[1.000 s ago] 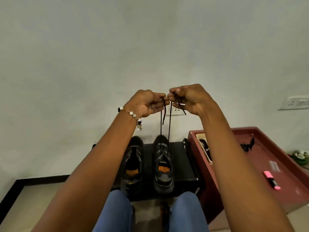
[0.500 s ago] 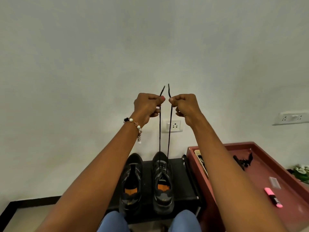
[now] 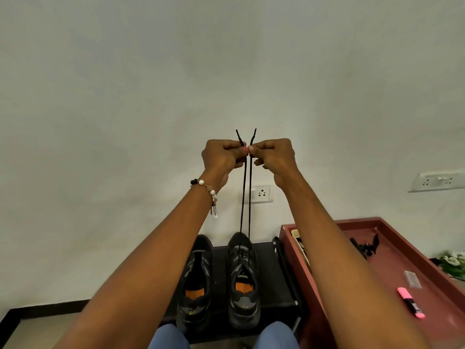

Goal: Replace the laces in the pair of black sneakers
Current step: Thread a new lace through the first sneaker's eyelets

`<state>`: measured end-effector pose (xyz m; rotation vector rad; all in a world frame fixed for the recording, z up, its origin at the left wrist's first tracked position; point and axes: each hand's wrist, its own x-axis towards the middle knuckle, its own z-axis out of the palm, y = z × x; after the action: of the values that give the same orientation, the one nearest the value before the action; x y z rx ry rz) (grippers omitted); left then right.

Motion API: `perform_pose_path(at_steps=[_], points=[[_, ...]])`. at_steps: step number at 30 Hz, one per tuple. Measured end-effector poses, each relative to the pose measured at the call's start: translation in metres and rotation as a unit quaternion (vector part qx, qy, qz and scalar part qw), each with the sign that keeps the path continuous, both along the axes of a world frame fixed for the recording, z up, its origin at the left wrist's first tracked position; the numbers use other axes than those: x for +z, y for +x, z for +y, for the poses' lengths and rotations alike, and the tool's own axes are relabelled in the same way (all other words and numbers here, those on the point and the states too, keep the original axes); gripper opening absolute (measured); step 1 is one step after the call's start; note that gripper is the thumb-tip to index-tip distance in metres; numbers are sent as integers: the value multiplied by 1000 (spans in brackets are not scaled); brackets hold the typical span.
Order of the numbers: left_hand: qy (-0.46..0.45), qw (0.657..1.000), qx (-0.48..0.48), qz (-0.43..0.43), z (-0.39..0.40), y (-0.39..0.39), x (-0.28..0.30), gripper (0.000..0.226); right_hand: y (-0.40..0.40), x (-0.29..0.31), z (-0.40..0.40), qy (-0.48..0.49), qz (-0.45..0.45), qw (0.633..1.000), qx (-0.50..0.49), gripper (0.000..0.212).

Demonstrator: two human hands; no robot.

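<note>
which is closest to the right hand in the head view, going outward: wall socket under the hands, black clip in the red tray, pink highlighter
From the right hand:
1. Wall socket, just below, on the wall.
2. Black clip, lower right, at the tray's far end.
3. Pink highlighter, farthest, at the tray's near right.

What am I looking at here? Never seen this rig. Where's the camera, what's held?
No machine here: a person wears a wide-angle camera on the head, looking forward and down along both bare arms. The left hand and right hand are raised, each pinching one end of a thin black shoelace that runs down into the right-side black sneaker with orange insole. The second black sneaker, with no lace visible, stands beside it on a low black stand. At right, a dark red tray table carries a pink highlighter pen.
</note>
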<state>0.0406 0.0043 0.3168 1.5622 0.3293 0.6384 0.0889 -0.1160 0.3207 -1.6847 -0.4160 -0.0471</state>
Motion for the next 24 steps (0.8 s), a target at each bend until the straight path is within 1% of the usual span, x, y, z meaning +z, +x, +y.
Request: perform_pose_path(at_steps=[4,7,11,15,20,24], points=[[3,1000,2,8,3,1,1,20,4,0,0,-2,-1,1000,8,11],[7,1000,-9,4,4,1,1,14,7,-4,0,26,22,999,20,16],[1,1000,-17,12,2,2,5,8,6,-5,0,31,17,999,16,13],[5,999,-32,27,3,0,10,11,7,-3,-1,6,-5,1000,4,9],[15,997,-63,31,6,-2,18,14,6,1,-6,-4,-14,999,31,1],[-4,995,-95,40,7,-1,19,17,8,1,-9,-13,-15,999,45,8]])
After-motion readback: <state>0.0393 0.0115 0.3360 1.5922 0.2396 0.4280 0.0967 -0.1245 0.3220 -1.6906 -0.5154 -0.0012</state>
